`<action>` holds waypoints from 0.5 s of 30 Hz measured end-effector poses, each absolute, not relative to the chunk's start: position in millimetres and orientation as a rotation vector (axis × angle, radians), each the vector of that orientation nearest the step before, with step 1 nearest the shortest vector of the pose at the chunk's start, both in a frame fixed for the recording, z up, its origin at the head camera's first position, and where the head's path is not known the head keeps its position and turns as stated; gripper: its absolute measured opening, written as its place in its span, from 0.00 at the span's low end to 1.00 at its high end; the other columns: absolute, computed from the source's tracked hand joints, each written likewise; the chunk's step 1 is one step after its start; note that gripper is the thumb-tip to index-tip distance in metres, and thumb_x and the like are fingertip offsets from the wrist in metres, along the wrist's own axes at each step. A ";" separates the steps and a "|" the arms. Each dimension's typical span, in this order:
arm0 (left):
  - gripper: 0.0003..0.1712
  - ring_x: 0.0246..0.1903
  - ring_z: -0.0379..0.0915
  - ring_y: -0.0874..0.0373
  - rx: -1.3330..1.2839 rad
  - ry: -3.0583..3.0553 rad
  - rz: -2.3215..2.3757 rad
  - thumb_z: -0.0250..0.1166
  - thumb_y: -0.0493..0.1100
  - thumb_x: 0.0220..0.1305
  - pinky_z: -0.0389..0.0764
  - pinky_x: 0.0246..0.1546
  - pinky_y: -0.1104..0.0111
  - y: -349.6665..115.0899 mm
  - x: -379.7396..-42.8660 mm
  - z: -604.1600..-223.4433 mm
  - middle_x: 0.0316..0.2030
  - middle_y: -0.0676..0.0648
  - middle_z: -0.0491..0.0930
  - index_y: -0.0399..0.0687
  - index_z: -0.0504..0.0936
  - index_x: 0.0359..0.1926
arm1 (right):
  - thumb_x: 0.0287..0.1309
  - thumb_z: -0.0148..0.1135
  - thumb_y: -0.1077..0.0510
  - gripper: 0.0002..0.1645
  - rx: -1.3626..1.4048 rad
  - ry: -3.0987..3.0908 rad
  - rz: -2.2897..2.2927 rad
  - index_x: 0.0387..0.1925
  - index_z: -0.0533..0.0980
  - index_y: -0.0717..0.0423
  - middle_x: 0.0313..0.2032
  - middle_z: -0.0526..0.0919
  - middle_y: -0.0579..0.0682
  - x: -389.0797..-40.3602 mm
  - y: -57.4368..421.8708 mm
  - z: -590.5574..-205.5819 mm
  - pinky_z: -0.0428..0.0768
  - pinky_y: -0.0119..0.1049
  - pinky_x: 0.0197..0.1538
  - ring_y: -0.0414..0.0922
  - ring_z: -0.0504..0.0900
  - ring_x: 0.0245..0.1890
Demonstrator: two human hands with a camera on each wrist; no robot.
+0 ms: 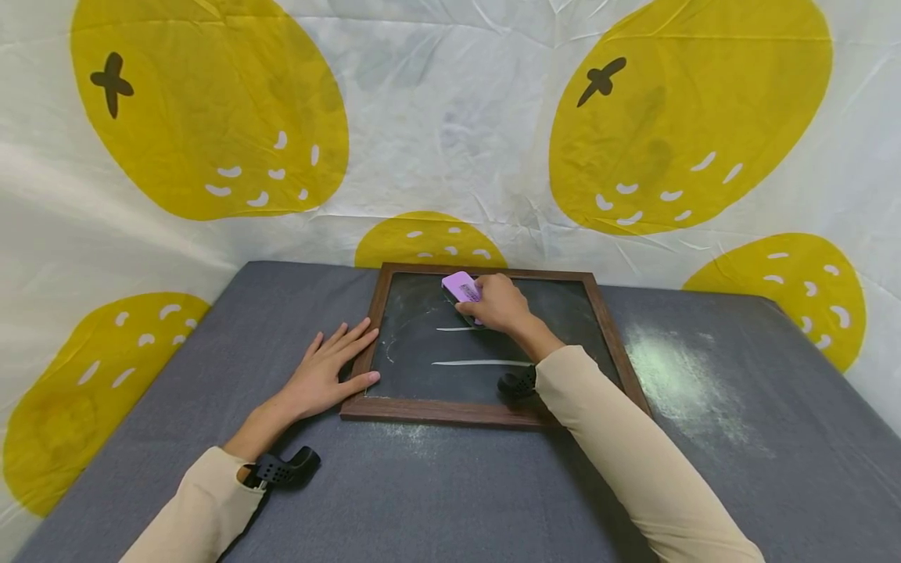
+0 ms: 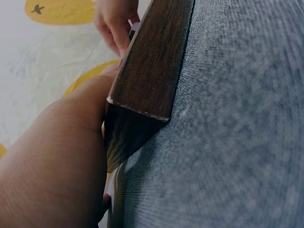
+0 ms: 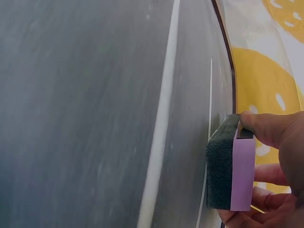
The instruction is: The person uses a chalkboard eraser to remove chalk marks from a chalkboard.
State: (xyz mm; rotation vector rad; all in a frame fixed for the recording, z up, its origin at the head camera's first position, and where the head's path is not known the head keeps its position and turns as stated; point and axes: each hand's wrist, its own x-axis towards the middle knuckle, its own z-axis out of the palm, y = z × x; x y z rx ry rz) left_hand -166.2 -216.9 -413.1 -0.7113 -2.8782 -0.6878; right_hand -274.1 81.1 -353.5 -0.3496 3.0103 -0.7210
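A chalkboard (image 1: 436, 410) with a brown wooden frame lies on the grey table. Two white chalk lines run across it; the nearer chalk line (image 1: 472, 363) looks longer and thicker. My right hand (image 1: 503, 303) grips a chalkboard eraser (image 1: 461, 285) with a purple back and dark felt, over the board's upper middle. In the right wrist view, the eraser (image 3: 242, 175) is at the farther line, its felt towards the board. Fingers spread, my left hand (image 1: 320, 379) rests against the frame's left side. The left wrist view shows the frame's corner (image 2: 147, 71) close up, hiding most fingers.
A grey cloth (image 1: 394, 500) covers the table. Pale chalk dust (image 1: 683, 383) marks it right of the board. Behind hangs a white curtain (image 1: 450, 117) with yellow fruit prints. A black wrist camera (image 1: 288, 467) sits at the left wrist.
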 end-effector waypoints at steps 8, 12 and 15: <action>0.43 0.71 0.41 0.41 -0.707 -2.875 -0.677 0.58 0.63 0.64 0.35 0.65 0.40 -215.7 -164.8 -413.3 0.74 0.49 0.49 0.53 0.57 0.74 | 0.55 0.67 0.43 0.29 -0.407 3.005 -0.691 0.51 0.78 0.57 0.36 0.78 0.51 -272.4 64.6 -353.7 0.72 0.42 0.36 0.48 0.75 0.36; 0.42 0.71 0.41 0.41 -0.706 -2.868 -0.670 0.58 0.63 0.64 0.35 0.65 0.40 -215.3 -165.0 -414.3 0.73 0.49 0.49 0.53 0.57 0.74 | 0.55 0.66 0.42 0.26 -0.421 3.008 -0.670 0.48 0.79 0.57 0.35 0.78 0.51 -271.2 59.8 -353.0 0.71 0.42 0.35 0.48 0.74 0.36; 0.43 0.71 0.41 0.41 -0.706 -2.863 -0.672 0.58 0.63 0.64 0.35 0.65 0.40 -215.0 -164.1 -414.8 0.73 0.49 0.49 0.53 0.57 0.74 | 0.55 0.66 0.42 0.24 -0.440 3.007 -0.665 0.45 0.80 0.56 0.34 0.77 0.51 -271.2 57.0 -354.2 0.71 0.41 0.33 0.47 0.74 0.35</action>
